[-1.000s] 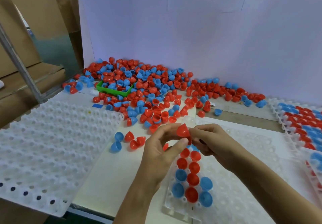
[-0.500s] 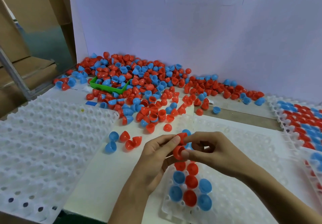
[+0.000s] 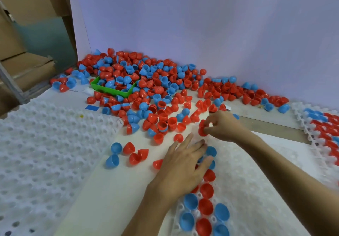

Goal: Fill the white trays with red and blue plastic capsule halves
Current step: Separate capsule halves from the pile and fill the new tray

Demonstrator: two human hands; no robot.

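The heap of loose halves (image 3: pixel 146 89) spreads across the back of the tabletop (image 3: pixel 113 180). The middle tray (image 3: pixel 256 190) has only one short strip filled. The left hand (image 3: pixel 185 164) lies flat over that strip, fingers straight. The right hand (image 3: pixel 222 125) pinches two red halves (image 3: pixel 201 128) by the heap; best seated cup-up in the next empty pockets.

No legible text

Only a tiny printed line is seen on a white slip (image 3: pixel 73 90) beside the green bin (image 3: pixel 113 90); it is too small and blurred to be read.
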